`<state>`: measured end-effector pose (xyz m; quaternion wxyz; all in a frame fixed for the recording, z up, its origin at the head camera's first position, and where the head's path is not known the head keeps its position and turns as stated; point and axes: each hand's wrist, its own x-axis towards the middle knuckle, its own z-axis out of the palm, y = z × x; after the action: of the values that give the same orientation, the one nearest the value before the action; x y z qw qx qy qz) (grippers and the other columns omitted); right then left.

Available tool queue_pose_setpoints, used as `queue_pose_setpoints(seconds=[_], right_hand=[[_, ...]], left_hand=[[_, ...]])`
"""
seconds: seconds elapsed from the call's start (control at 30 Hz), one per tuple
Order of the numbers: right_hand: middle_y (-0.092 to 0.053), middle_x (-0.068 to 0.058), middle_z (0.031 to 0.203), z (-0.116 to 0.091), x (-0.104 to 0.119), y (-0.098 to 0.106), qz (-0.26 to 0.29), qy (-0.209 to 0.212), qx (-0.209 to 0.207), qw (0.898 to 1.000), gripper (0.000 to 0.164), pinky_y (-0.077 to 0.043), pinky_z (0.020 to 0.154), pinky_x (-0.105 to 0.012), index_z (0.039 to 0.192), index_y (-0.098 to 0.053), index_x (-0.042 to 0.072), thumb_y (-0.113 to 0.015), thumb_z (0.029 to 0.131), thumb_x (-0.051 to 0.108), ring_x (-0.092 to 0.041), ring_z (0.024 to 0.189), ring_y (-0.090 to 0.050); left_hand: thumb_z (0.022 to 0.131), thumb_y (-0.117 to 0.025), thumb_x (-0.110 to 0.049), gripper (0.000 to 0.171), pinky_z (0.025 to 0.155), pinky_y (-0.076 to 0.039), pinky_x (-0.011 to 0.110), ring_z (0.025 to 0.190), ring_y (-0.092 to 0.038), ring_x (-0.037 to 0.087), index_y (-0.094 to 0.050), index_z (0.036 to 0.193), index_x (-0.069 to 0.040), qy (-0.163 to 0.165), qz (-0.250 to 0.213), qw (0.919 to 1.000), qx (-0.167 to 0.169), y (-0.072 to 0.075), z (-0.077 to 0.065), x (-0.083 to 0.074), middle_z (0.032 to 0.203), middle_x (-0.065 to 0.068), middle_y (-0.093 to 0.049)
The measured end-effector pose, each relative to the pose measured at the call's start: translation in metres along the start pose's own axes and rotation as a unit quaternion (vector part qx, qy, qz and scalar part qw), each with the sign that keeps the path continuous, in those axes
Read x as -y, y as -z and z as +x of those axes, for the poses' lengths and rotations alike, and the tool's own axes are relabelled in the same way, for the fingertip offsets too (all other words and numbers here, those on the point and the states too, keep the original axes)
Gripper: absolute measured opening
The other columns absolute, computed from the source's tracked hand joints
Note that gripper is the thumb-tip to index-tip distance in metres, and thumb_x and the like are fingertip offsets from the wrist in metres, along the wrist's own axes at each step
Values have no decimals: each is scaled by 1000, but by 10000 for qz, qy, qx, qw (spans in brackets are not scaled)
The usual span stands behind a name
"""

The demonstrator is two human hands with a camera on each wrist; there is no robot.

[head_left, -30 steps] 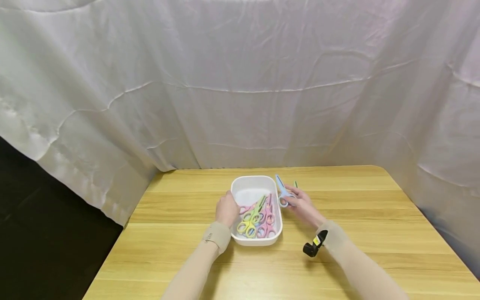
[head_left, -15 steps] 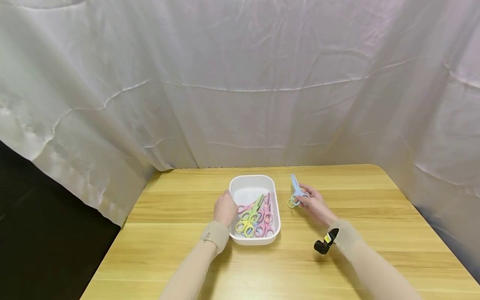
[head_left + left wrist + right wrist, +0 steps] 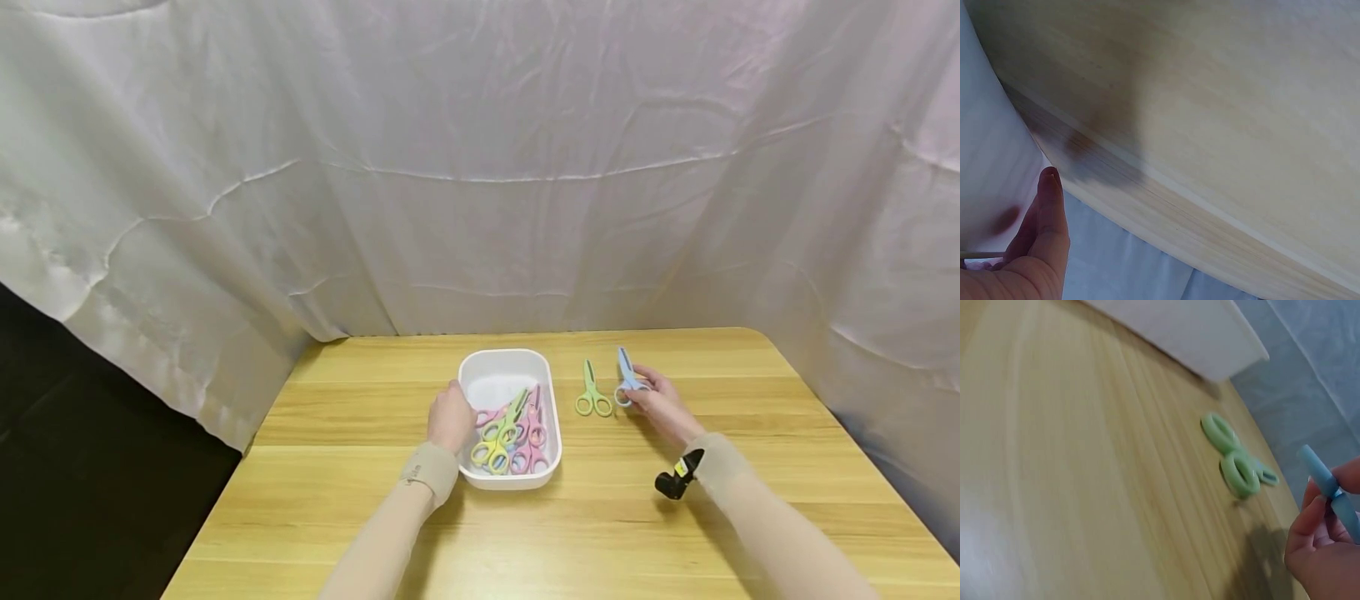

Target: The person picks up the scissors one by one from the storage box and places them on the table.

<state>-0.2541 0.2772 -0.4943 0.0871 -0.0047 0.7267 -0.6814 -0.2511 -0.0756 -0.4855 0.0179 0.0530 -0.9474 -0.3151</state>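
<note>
A white plastic bin stands on the table, holding several pairs of scissors, among them a green pair, a yellow pair and a pink pair. My left hand grips the bin's left wall, thumb outside; in the left wrist view the fingers show dimly through the wall. Between my right thumb and fingers are blue scissors, pinched by the handles just above the table, blades pointing away. My right hand is right of another green pair of scissors, which lies flat on the table.
The wooden table reaches back to a grey-white curtain hanging behind it and along both sides. A dark area lies past the table's left edge. A small black camera sits on the right wrist.
My right hand has carried the blue scissors rightward from beside the bin, past the green scissors, which now show whole on the table. The left hand keeps hold of the bin.
</note>
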Motion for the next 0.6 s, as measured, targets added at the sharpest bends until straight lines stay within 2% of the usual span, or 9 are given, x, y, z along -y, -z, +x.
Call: queue_pose_setpoints(seconds=[0.07,0.13,0.33,0.47,0.6], right_hand=[[-43,-34,141,1,-2,5,-293,-87,-95,9995,71,-53,77,-16,157,-8,-10,-48,99,1,1,90,-59],[-39,-37,146,1,-4,9,-550,-193,-192,9981,71,-53,74,-18,156,-9,-11,-49,99,2,0,87,-58],[-37,-39,150,5,-10,18,-1030,-480,-338,9929,69,-50,69,-20,156,-10,-11,-47,99,4,-2,82,-59],[-38,-40,147,6,-12,20,-1231,-514,-347,9904,69,-51,73,-17,155,-11,-12,-47,98,1,-4,90,-58],[-43,-40,140,6,-12,19,-1625,-424,-355,9851,69,-51,73,-15,154,-15,-14,-50,96,-1,-14,98,-57]], left_hand=[[84,-73,-1,70,91,-64,45,105,-71,40,-42,146,8,-6,8,10000,-22,0,0,0,119,30,-68],[84,-73,-1,71,92,-63,45,106,-71,40,-42,147,8,6,7,10000,-14,1,0,-1,119,29,-68],[84,-73,-2,70,92,-63,46,106,-70,40,-42,146,8,2,7,10000,6,2,-1,-1,120,29,-68],[84,-74,-3,69,93,-63,46,106,-70,40,-43,145,8,-12,13,10000,-24,2,-1,-1,118,29,-68],[85,-74,-3,68,90,-64,45,104,-71,40,-43,145,8,15,17,10000,18,2,-1,-1,117,29,-69]])
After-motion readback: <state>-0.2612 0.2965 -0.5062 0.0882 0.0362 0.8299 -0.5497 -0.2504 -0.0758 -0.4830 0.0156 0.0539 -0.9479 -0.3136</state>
